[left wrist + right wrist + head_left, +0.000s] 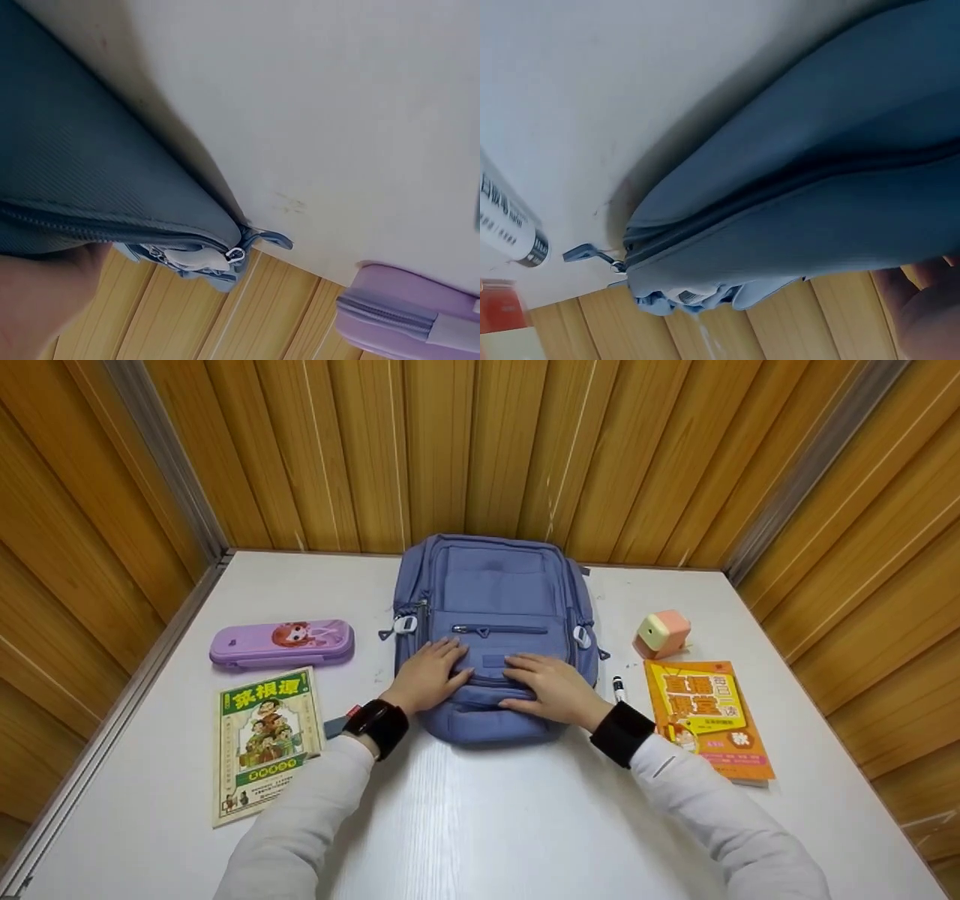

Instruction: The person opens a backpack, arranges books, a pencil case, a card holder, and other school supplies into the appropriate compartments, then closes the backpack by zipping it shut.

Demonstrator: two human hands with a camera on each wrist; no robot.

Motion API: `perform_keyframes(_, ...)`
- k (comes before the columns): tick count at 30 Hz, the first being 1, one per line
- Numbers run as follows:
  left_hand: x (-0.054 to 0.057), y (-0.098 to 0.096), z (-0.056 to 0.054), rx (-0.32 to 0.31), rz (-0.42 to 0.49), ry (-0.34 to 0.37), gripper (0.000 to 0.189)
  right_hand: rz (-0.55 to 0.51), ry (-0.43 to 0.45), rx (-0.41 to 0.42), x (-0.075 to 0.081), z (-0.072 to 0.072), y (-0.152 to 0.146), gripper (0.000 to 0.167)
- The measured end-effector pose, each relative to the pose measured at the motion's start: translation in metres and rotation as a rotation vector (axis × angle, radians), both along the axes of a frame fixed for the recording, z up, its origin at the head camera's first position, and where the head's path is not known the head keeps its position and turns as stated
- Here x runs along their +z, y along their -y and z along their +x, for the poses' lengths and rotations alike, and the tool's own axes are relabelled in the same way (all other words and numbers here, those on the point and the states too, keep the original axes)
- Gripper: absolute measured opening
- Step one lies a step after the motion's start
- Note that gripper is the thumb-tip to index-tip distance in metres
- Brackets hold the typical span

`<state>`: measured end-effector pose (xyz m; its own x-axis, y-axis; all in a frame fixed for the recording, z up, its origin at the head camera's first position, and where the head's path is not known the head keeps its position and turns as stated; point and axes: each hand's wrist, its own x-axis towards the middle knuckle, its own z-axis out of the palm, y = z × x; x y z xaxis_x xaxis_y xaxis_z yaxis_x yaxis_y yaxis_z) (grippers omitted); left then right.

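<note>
A blue backpack lies on the white table with its front face up and its top toward the wooden wall. My left hand rests on the lower left of its front, fingers extended over the fabric below a short zipper. On the lower right, my right hand lies with its fingers spread on the same face. Both hands hold nothing. In the left wrist view the backpack's zipped side fills the left, with part of the hand below it. The right wrist view shows the opposite side and some fingers.
Left of the backpack are a purple pencil case, a green-and-cream book and a dark flat item partly behind the wrist. To the right are a pink-and-yellow pencil sharpener, a white marker-like tube and an orange book.
</note>
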<state>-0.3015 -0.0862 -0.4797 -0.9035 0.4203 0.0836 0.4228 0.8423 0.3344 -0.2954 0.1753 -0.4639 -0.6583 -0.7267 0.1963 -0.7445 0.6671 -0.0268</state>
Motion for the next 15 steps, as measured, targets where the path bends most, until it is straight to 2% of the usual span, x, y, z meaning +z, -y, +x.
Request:
perform_keyframes(5,-0.001,-0.001,0.003,0.004,0.011,-0.014,0.058,-0.026,-0.067,0.039,-0.004,0.005,0.003,0.046)
perform_keyframes(9,0.001,0.0,0.008,0.015,0.063,-0.027,0.054,-0.055,-0.116,0.042,-0.004,0.007,0.008,0.036)
perform_keyframes(15,0.001,0.006,0.019,0.011,0.098,-0.042,0.054,-0.068,-0.078,-0.014,0.0,0.009,0.016,0.029)
